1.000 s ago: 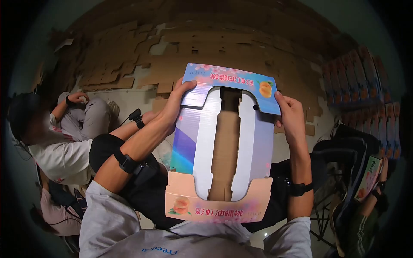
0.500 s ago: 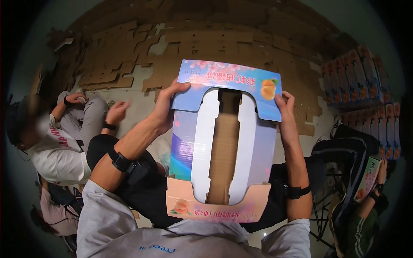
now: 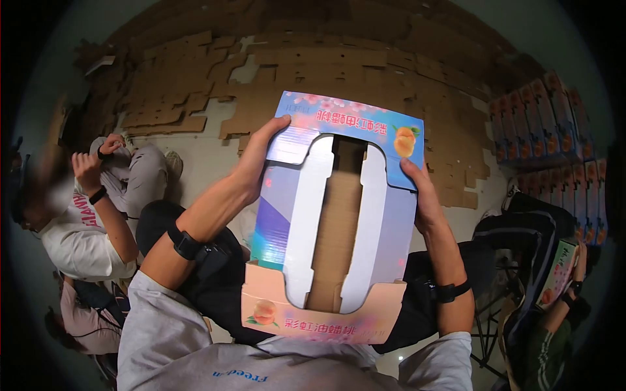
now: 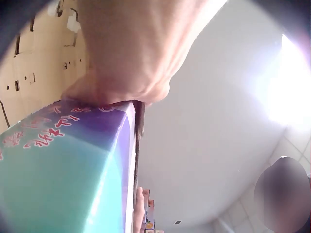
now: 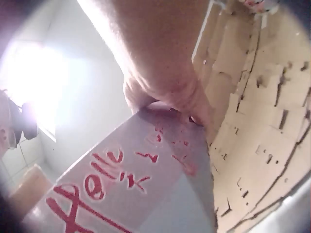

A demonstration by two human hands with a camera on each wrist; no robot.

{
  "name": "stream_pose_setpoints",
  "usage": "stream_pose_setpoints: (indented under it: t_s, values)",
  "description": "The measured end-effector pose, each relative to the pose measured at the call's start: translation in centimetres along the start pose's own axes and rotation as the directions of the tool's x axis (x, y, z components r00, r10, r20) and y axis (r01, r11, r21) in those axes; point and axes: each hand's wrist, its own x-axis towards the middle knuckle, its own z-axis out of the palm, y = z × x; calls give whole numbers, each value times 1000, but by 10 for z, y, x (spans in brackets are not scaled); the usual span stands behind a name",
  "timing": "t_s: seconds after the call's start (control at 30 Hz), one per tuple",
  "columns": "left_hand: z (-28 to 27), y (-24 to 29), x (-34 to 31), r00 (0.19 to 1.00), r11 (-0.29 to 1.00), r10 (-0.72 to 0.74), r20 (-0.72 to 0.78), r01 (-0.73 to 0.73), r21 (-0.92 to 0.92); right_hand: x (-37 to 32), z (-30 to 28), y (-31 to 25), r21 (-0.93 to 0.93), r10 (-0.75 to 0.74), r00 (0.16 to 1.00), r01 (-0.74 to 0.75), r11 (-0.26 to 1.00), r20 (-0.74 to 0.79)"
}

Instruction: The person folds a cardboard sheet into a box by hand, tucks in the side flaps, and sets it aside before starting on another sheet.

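Left wrist: cropped box [image 4: 53, 170]

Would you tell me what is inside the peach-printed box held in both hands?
Inside the box, only brown cardboard shows through the gap between the two white flaps, dark toward the blue end. Anything under those flaps is hidden.

The hand [image 4: 121, 80] grips the edge of a purple-and-teal box [image 4: 53, 170] with red characters; cardboard [image 4: 43, 58] shows to its left, a bright light [image 4: 291, 82] and blurred head [image 4: 283, 196] to its right.
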Motion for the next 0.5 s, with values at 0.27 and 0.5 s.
stream_pose_setpoints:
  t_s: [0.27,0.5]
  values:
    - [15,4,-5,972,973,226,-69,-221,70,6,10,7,-175,-213,970,190,966,-121]
    - [16,6,-5,932,931,350,-95,-335,146,12,5,17,-148,-113,982,90,985,-152]
